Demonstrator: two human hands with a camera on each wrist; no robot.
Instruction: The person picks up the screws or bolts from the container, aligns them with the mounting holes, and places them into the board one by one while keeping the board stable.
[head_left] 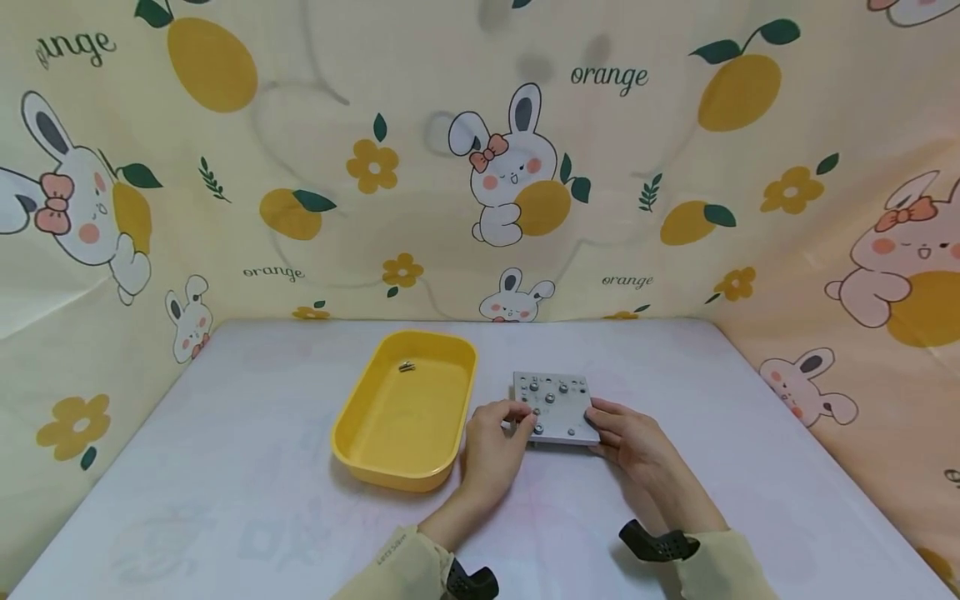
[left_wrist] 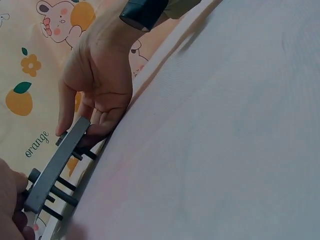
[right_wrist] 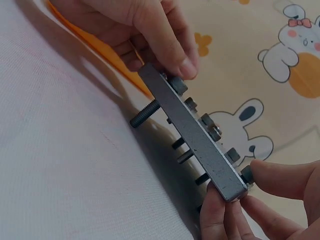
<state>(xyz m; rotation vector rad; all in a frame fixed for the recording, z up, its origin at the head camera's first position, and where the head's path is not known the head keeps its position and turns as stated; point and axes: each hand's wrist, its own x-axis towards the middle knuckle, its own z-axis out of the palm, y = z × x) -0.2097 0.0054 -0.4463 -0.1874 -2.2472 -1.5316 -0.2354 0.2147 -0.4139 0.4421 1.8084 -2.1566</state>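
A grey metal plate (head_left: 557,420) with several holes is held just above the white table. Bolts stand in it, their heads on the upper face and threaded shanks (right_wrist: 145,114) sticking out underneath. My right hand (head_left: 637,442) grips the plate's right edge, thumb on the top side and fingers below. At the left edge my left hand (head_left: 493,446) pinches a bolt (right_wrist: 178,85) by its head between thumb and fingers. Those fingertips partly cover it in the head view. The plate appears edge-on in both wrist views.
A yellow tray (head_left: 397,477) stands left of the plate, close beside my left hand. A few small screws (head_left: 407,367) lie toward its far end. Behind the white table (head_left: 247,450) hangs a patterned cloth (head_left: 420,225) with rabbits and oranges.
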